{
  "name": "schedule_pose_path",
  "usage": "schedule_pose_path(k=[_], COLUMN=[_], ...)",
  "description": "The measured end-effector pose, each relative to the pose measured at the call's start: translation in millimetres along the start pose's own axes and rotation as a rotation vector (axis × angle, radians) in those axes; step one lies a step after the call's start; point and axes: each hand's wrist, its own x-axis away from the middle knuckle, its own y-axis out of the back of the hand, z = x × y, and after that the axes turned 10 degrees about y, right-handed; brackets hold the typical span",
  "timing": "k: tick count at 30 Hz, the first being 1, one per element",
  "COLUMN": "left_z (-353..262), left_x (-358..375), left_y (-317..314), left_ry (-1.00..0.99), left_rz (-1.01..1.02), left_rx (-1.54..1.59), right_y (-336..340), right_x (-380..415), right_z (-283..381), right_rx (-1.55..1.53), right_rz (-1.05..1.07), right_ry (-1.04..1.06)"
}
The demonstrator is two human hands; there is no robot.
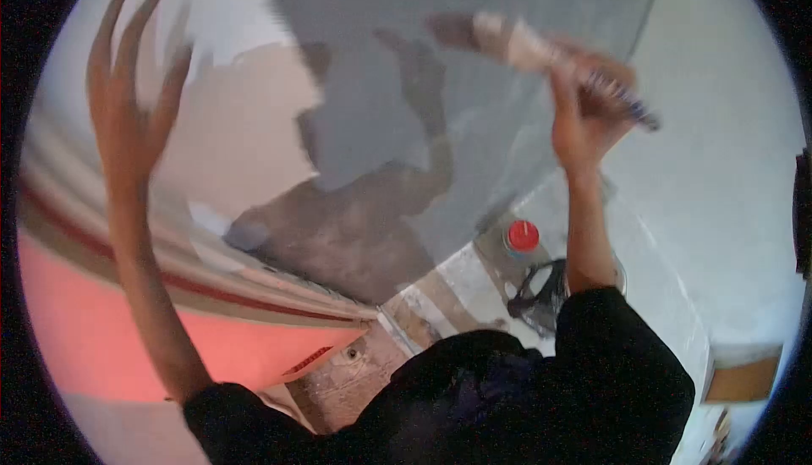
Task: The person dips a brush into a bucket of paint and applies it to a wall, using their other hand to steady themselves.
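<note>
My right hand (592, 114) is wrapped round the handle of a paintbrush (520, 46), whose dark-tipped bristles point left in front of the grey painted wall (516, 118). Motion blurs the brush, and I cannot tell whether its tip touches the wall. At the upper left my left hand (135, 101) is raised with its fingers spread and nothing in it, near the white, unpainted part of the wall (245, 118). Shadows of my arms and body fall across both the grey and the white areas.
Below my right arm a container with a red lid (523, 236) stands on the floor beside a black plastic bag (541, 300). A pink surface with a dark red stripe (211, 346) runs along the lower left. A pale wall (710, 143) rises on the right.
</note>
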Motion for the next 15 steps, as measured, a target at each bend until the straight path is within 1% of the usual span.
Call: schedule_pose_path(k=[1, 2, 3, 4, 5, 6, 8, 9, 11, 12, 13, 14, 15], left_z=[-37.4, -78.4, -118.5, -160.2, -208.7, -257.5, -348.2, -387.1, -459.6, -499.5, -539.8, -568.6, -592.5], left_x=[21.1, 52.8, 91.7, 133.2, 183.2, 237.9, 334.1, 366.6, 381.7, 378.8, 378.9, 383.0, 395.4], left_y=[5.0, 1.1, -10.7, -27.7, -46.0, -57.3, -72.6, -73.0, -62.3, -62.7, -62.8, -58.2, -63.1], left_ry=[0.015, 0.179, 0.337, 0.453, 0.55, 0.656, 0.792, 0.817, 0.851, 0.781, 0.704, 0.665, 0.627], left_rz=[0.003, 0.06, 0.066, 0.127, 0.277, 0.446, 0.831, 1.0, 1.288, 1.419, 1.55, 1.698, 1.84], left_rx=[0.116, 0.236, 0.395, 0.544, 0.683, 0.802, 0.976, 1.035, 1.207, 1.268, 1.323, 1.367, 1.409], right_y=[24.0, 50.2, 79.5, 103.5, 130.7, 166.9, 232.7, 264.4, 323.5, 353.0, 396.8, 417.6, 429.2], right_x=[48.4, 102.5, 162.3, 222.1, 277.9, 328.6, 392.3, 399.6, 425.2, 428.1, 436.6, 440.1, 445.6], right_z=[-0.6, -5.3, -7.9, -5.1, 7.4, 34.4, 86.1, 113.1, 153.7, 155.2, 165.9, 180.6, 179.5], right_rx=[0.022, 0.037, 0.051, 0.079, 0.112, 0.147, 0.197, 0.177, 0.226, 0.275, 0.342, 0.367, 0.406], right_rz=[-0.018, 0.052, 0.108, -0.059, -0.257, -0.426, -0.773, -0.826, -0.91, -0.831, -0.754, -0.667, -0.725], right_ry=[-0.206, -0.494, -0.793, -1.105, -1.404, -1.507, -1.638, -1.713, -1.714, -1.696, -1.728, -1.724, -1.756])
